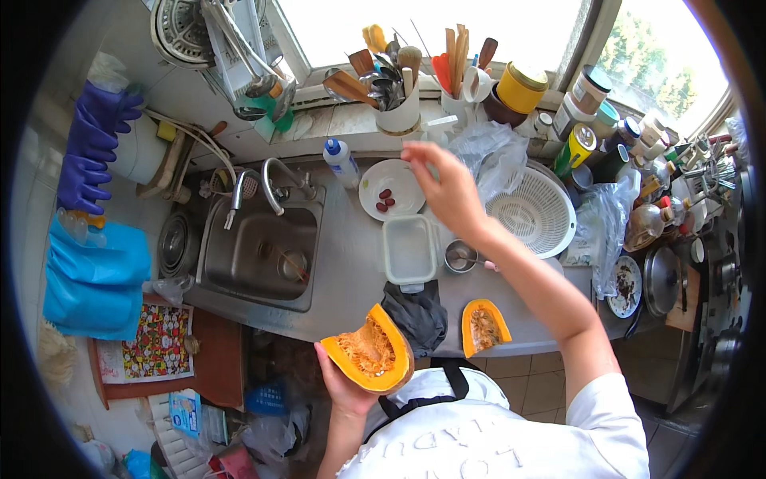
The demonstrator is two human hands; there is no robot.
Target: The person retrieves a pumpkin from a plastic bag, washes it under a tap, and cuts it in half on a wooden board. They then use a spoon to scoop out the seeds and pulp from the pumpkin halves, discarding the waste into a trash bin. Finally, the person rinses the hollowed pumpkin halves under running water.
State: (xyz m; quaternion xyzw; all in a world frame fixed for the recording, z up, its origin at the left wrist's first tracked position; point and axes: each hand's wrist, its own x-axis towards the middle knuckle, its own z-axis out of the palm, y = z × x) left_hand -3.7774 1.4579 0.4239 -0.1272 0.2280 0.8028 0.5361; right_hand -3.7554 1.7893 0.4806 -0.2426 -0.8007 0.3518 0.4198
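My left hand holds a large cut pumpkin piece from below, in front of the counter's edge. Its hollow, full of stringy pulp and seeds, faces up. My right hand is stretched over the counter beside a white plate, fingers apart with nothing visible in them. Several dark red dates or beans lie on that plate. A smaller pumpkin piece rests near the counter's front edge, cut side up. Between the two pieces lies a crumpled black plastic bag, touching a clear rectangular container.
Under my right forearm stands a metal cup with a pink-handled spoon. A white colander sits to the right, partly under a plastic bag. On the left is a steel sink; a utensil holder stands on the sill.
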